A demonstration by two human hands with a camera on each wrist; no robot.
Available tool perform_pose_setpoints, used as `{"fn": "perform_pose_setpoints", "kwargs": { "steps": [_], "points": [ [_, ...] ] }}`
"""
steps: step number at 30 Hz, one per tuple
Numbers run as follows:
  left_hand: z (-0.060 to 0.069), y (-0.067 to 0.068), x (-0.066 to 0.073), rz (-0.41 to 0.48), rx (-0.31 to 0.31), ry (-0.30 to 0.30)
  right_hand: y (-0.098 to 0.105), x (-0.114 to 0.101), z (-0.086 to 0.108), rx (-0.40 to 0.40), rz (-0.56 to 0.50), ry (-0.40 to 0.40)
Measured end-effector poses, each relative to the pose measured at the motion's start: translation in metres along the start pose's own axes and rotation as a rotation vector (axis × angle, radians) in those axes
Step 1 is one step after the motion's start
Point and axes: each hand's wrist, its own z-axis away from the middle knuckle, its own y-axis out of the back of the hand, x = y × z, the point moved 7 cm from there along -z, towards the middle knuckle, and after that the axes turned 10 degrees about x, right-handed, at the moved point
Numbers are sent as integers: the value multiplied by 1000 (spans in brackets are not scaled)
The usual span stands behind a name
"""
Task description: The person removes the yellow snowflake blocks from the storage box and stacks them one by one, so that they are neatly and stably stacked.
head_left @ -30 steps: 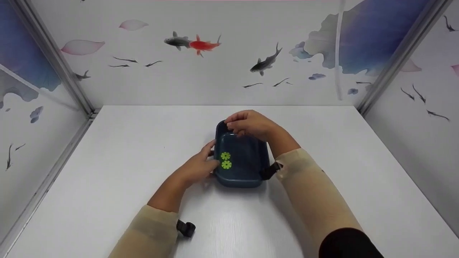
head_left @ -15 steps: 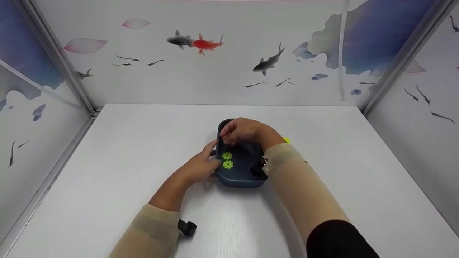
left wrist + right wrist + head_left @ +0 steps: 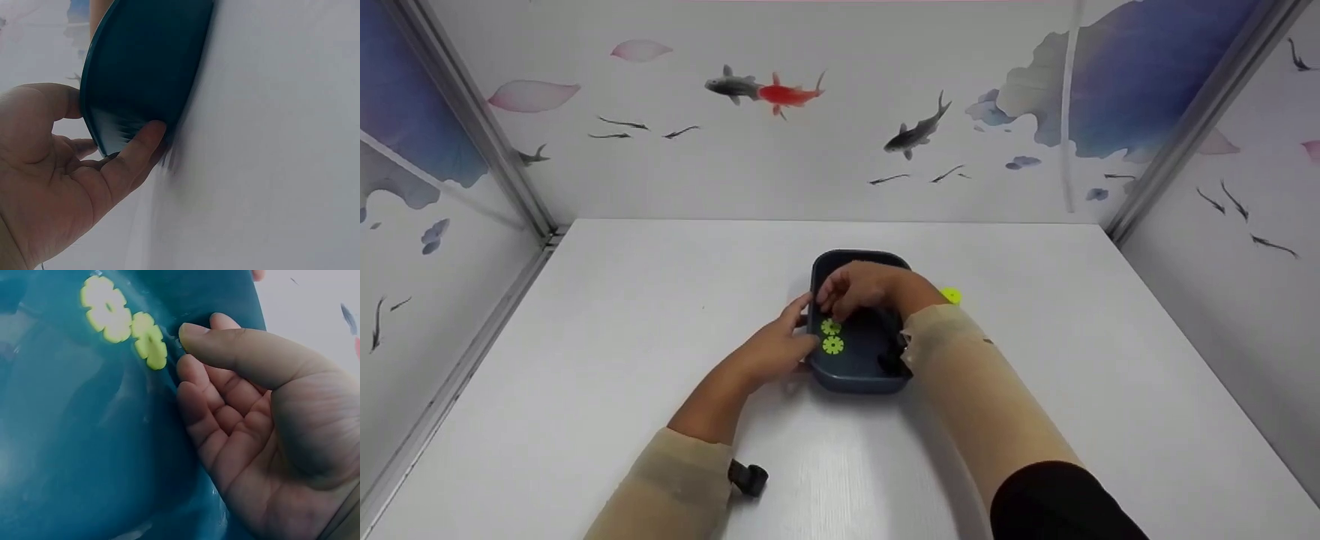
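A dark blue-green plastic box (image 3: 861, 384) stands in the middle of the table. Two yellow-green snowflake discs (image 3: 833, 345) lie in a row inside it, beside its left wall. My left hand (image 3: 776, 349) holds that wall from outside; in the left wrist view, its thumb touches the rim and its fingers bend against the side. My right hand (image 3: 859, 291) is down inside the box, fingers curled, just beyond the discs. A yellowish tint shows by its thumb tip (image 3: 194, 332) in the right wrist view, but whether something is pinched there is hidden.
One bright yellow piece (image 3: 952, 295) lies on the white table (image 3: 660, 300) to the right of the box, partly behind my right wrist. Printed wall panels (image 3: 840, 187) enclose the back and sides.
My right hand has moved from the box's far rim down into it and nearer to the discs. The yellow piece on the right has come into view. My left hand stays put.
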Motion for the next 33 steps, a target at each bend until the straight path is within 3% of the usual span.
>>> {"fn": "perform_pose_setpoints", "kwargs": {
  "steps": [8, 13, 20, 27, 33],
  "points": [
    [0, -1, -1, 17, -5, -7, -6, -1, 0, -29, 164, 14],
    [-1, -1, -2, 9, -1, -6, -5, -2, -1, -3, 232, 17],
    [-2, 1, -2, -14, 10, 1, -1, 0, -1, 37, 233, -17],
    [-1, 1, -2, -25, 13, 2, -3, -2, -3, 21, 298, 20],
    [-1, 1, -2, -14, 7, 1, 0, -3, -4, 55, 358, 33]
  ]
}}
